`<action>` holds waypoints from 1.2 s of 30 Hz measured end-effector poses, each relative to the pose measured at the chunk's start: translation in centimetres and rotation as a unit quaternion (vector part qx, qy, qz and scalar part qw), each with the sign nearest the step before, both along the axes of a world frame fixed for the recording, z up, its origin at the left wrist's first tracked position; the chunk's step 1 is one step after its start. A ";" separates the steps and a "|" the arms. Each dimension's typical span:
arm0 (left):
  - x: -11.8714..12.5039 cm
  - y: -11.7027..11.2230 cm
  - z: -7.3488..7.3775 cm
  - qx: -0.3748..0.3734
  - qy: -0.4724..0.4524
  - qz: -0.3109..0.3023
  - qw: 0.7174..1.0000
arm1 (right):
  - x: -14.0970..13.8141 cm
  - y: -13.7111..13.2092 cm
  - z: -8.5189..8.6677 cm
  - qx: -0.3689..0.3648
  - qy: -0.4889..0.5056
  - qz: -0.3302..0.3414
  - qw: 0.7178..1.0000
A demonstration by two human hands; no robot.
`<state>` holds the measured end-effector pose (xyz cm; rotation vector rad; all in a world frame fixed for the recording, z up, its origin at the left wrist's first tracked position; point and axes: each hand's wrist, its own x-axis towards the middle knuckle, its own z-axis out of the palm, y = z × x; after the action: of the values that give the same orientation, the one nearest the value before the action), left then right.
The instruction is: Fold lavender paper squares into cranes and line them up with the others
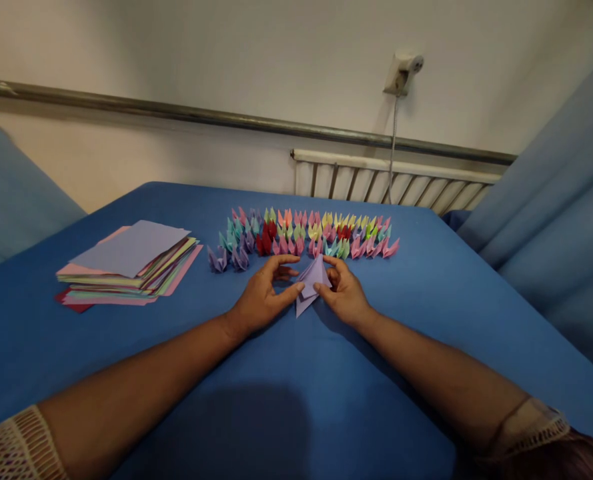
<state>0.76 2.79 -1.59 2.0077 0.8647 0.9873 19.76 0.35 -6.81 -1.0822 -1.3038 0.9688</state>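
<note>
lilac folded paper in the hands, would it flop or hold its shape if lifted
Probably holds shape: the lilac folded paper shows crisp creases and a pointed tip. Likely very light and easily crushed, being thin sheet pinched by the left hand and right hand.

Dim, soft indoor light; the picture is slightly grainy.
A broad dark shadow lies on the blue table (426,320) at 6 o'clock; the lilac paper (313,277) is sharp, and straight lines bend towards the edges.
</note>
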 end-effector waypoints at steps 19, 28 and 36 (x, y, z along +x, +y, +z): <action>0.8 -0.5 0.0 -0.368 -0.028 -0.060 0.928 | 0.0 -0.4 2.2 -0.080 0.125 -0.007 0.989; 0.4 0.3 0.2 -0.236 -0.057 -0.005 0.970 | 0.0 -0.8 1.9 -0.040 -0.026 0.061 0.997; 0.5 0.0 0.6 -0.266 -0.035 -0.018 0.963 | 0.0 -0.3 1.6 -0.036 -0.006 0.028 0.999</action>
<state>1.25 2.79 -1.00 1.5165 0.9346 0.7049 19.75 0.01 -5.22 -1.1121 -1.3228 1.0587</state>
